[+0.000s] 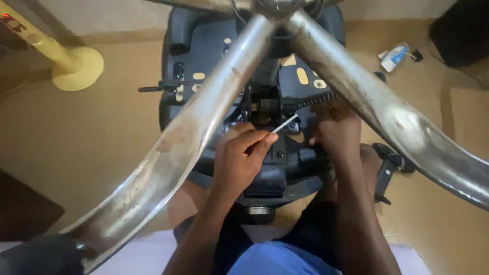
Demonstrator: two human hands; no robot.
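The left hand [239,158] pinches a thin white stick [285,123] pointing toward two o'clock into the black chair mechanism [265,109]. The right hand [336,132] presses against it at three o'clock; its grip cannot be told.

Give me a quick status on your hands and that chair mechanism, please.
Left hand pinching thin white stick, tip at the black chair mechanism. Right hand resting on mechanism. Metal base legs crossing the view.
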